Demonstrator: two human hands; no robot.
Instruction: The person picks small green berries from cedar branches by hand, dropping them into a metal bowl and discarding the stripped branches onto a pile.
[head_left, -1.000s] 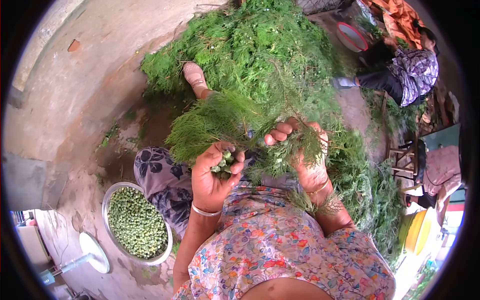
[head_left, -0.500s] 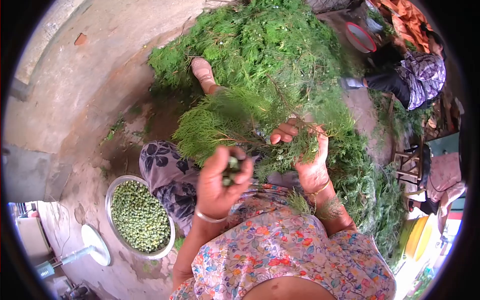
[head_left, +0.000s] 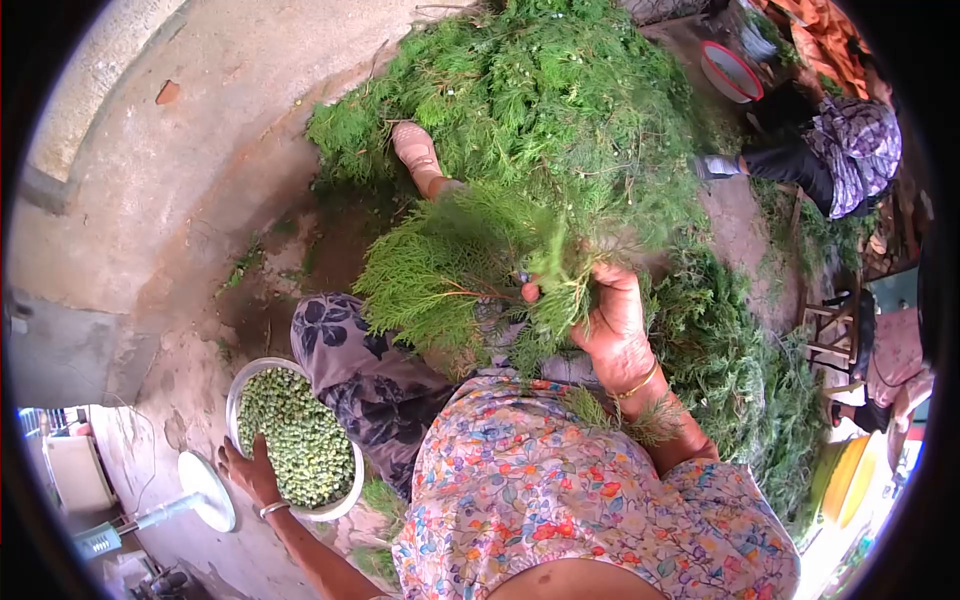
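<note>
My left hand point(head_left: 252, 474) is over the near left rim of a round basin point(head_left: 352, 492), its fingers spread and nothing visible in them. Small pale green seed cones point(head_left: 300, 430) fill that basin. In front of my body, my right hand point(head_left: 615, 320) is closed around a leafy evergreen branch point(head_left: 425, 270). The branch's flat, feathery sprays reach left over my lap, and some parts near my fingers are blurred. A loose sprig point(head_left: 650, 420) rests against my right forearm.
A big heap of cut evergreen branches point(head_left: 540, 90) lies ahead and down the right side. Left of the basin stands a fan point(head_left: 207, 490). At the upper right another person point(head_left: 850, 150) sits near a red-rimmed basin point(head_left: 731, 72); a wooden stool point(head_left: 830, 335) is below.
My left hand has moved down and left from the branch to the basin. The small green cones it held are out of it. My right hand keeps its hold on the branch.
</note>
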